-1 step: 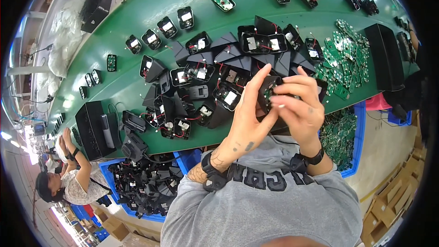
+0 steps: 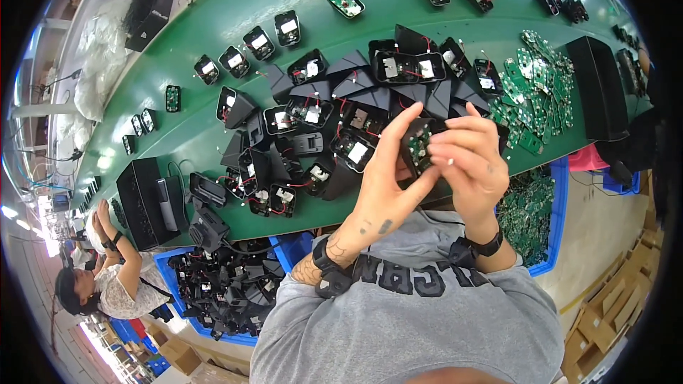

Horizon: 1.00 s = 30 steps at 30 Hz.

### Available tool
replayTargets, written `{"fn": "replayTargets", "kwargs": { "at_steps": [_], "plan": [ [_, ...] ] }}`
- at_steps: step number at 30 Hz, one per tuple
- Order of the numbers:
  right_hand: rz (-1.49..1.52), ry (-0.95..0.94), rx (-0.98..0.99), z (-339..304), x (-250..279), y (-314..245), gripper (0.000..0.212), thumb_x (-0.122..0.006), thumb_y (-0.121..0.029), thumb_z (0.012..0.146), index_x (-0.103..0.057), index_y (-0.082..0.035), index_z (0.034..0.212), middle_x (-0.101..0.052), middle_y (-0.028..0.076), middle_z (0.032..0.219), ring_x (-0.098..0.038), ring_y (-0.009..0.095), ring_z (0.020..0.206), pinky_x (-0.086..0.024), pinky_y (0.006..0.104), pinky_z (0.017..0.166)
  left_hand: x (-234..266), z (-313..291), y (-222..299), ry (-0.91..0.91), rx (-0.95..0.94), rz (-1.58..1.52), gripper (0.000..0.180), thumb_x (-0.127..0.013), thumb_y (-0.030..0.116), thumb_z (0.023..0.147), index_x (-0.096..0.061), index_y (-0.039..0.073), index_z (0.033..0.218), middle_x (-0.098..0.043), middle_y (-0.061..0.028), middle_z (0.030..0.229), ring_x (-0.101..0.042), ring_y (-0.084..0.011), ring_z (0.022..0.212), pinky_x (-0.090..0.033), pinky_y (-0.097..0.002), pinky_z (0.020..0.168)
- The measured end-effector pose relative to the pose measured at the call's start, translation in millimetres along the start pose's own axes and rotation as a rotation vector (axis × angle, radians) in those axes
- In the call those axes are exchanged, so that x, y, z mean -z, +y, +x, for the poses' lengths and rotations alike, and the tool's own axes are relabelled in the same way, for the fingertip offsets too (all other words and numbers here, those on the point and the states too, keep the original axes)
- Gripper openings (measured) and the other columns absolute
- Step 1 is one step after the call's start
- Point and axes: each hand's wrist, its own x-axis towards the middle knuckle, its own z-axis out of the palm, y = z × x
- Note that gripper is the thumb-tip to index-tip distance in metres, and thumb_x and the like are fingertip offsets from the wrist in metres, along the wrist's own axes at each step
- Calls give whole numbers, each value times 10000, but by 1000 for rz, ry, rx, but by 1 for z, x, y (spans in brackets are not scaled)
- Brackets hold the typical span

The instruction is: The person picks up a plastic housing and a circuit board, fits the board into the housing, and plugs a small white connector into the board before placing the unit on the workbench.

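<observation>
Over the front edge of the green workbench (image 2: 313, 224), my left hand (image 2: 384, 181) grips a small black plastic housing (image 2: 407, 144) between thumb and fingers. A green circuit board (image 2: 420, 146) shows inside the housing's open side. My right hand (image 2: 471, 160) is at the housing's right side, fingers bent and close together at the board. By its fingertips a small white piece (image 2: 450, 161) shows; what the fingers pinch is partly hidden. Beyond my hands lie several similar black housings (image 2: 353, 148) with red wires and white labels.
Loose green circuit boards (image 2: 538, 89) are heaped to the right, beside a black box (image 2: 597, 89). Below the bench stand blue bins of housings (image 2: 228, 288) and boards (image 2: 530, 217). Another black box (image 2: 146, 203) stands left, near a co-worker (image 2: 117, 284). Housings line the far side.
The housing has tilted in my left hand, so more of the green board shows. My right hand's fingers have shifted slightly to the right.
</observation>
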Motion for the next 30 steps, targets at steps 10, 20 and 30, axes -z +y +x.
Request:
{"fn": "replayTargets", "kwargs": {
  "at_steps": [10, 20, 30],
  "plan": [
    [333, 219, -265, -4, -21, 0, 166, -646, 17, 800, -690, 35, 959, -664, 89, 812, -550, 273, 1066, -375, 459, 1009, -2, 5, -4, 89, 82, -254, 579, -661, -16, 832, -342, 89, 1305, -564, -49, 1059, -593, -103, 898, -480, -199, 647],
    [348, 83, -226, 0, -6, 6, 72, -630, -36, 821, -679, -1, 862, -638, 62, 813, -551, 294, 1034, -342, 501, 1025, 12, 5, 11, 89, 77, -346, 412, -517, -39, 847, -319, 62, 1194, -610, -201, 1044, -692, -280, 797, -584, -274, 617],
    [78, -14, -47, 10, 5, 5, 155, -680, -51, 768, -692, -80, 920, -648, 55, 884, -570, 285, 1030, -375, 517, 996, 11, 6, 12, 109, -47, -334, 398, -546, -53, 847, -369, 38, 1191, -564, -206, 1179, -643, -252, 978, -590, -306, 737]
  ]
}}
